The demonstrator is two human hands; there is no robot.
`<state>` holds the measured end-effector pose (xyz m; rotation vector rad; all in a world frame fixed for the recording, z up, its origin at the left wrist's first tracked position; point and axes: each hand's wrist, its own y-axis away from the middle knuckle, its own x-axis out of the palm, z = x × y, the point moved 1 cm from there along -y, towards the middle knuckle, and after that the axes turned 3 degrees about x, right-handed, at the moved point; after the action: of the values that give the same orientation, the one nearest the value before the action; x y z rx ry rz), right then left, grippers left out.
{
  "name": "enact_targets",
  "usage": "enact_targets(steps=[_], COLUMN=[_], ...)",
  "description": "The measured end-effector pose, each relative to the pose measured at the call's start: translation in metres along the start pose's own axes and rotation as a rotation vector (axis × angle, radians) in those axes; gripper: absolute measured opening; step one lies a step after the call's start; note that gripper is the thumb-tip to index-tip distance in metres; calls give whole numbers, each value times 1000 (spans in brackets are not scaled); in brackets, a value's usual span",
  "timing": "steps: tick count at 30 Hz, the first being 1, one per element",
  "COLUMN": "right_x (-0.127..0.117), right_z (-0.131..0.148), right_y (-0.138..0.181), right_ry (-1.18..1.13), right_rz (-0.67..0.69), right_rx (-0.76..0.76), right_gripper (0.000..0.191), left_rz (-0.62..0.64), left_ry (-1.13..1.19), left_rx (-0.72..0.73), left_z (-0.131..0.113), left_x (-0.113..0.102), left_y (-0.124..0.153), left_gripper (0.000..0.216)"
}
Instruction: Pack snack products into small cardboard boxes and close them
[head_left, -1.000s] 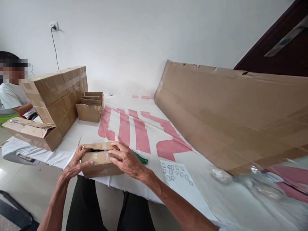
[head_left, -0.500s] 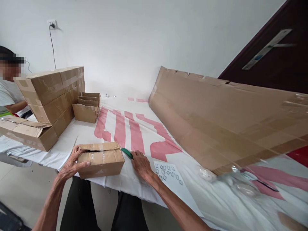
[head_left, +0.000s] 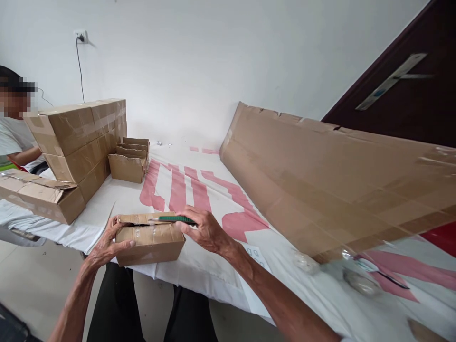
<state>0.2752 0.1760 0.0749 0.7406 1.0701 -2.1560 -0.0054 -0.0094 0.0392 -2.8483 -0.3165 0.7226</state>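
A small taped cardboard box point(head_left: 151, 249) lies at the table's near edge, with a dark slit partly open along the seam of its top. My left hand point(head_left: 113, 242) grips the box's left end, thumb on the front and fingers behind the corner. In my right hand point(head_left: 204, 230) is a green-handled utility knife point(head_left: 176, 219), held level over the right part of the box top and pointing left. Its tip is close to the seam; whether it touches the cardboard I cannot tell.
Stacked taped boxes point(head_left: 73, 130) and a box with a lifted flap point(head_left: 42, 192) stand at left, beside cardboard dividers point(head_left: 128, 164). A large cardboard sheet point(head_left: 320, 175) leans at right. A marked paper point(head_left: 254, 259) lies under my right forearm. Another person point(head_left: 21, 137) sits far left.
My right hand has lifted with the knife from the box's right end to above its top, swinging the blade leftward along the seam. My left hand and the box stay in place.
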Motion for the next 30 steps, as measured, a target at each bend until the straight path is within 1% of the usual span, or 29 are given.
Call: enact_targets(steps=[2, 5, 9, 11, 13, 15, 16, 18, 19, 21, 23, 25, 27, 28, 30], right_x=[-3, -2, 0, -6, -18, -31, -36, -37, -31, -7, 27, 59, 78, 80, 74], right_z=[17, 25, 20, 15, 6, -5, -13, -30, -40, -62, -84, -100, -104, -101, -84], right_y=[-12, -26, -36, -38, -35, -28, -22, -6, 5, 28, 53, 70, 76, 74, 61], right_ry=[78, 247, 377, 415, 455, 457, 431, 337, 289, 226, 220, 208, 175, 160, 128], right_rz=[67, 115, 183, 214, 243, 232, 202, 88, 18, -93, -142, -161, -193, -233, -326], right_rx=[-72, -108, -122, -104, -56, 3, 30, 88, 132, 243, 345, 413, 427, 415, 344], right_gripper=[28, 36, 38, 35, 37, 39, 38, 33, 32, 35, 35, 34, 35, 36, 39], left_rz=[1, 6, -2, 5, -4, -10, -7, 15, 30, 53, 66, 66, 67, 70, 82], left_ry=[-10, -12, 12, 12, -4, -18, -19, -13, -11, -9, 9, 53, 99, 120, 152], left_rx=[13, 34, 5, -12, -44, -72, -73, -42, -25, -9, -12, -20, -30, -36, -44], left_z=[-2, -4, -2, 0, 1, 0, 0, 1, 3, 9, 19, 31, 41, 46, 51], left_x=[0, 0, 0, 0, -1, -2, -3, -5, -6, -10, -12, -13, -11, -9, -4], left_y=[0, 0, 1, 2, 2, 2, 1, 2, 3, 6, 12, 18, 22, 23, 24], left_gripper=[55, 58, 57, 57, 63, 70, 72, 80, 88, 108, 123, 130, 137, 138, 139])
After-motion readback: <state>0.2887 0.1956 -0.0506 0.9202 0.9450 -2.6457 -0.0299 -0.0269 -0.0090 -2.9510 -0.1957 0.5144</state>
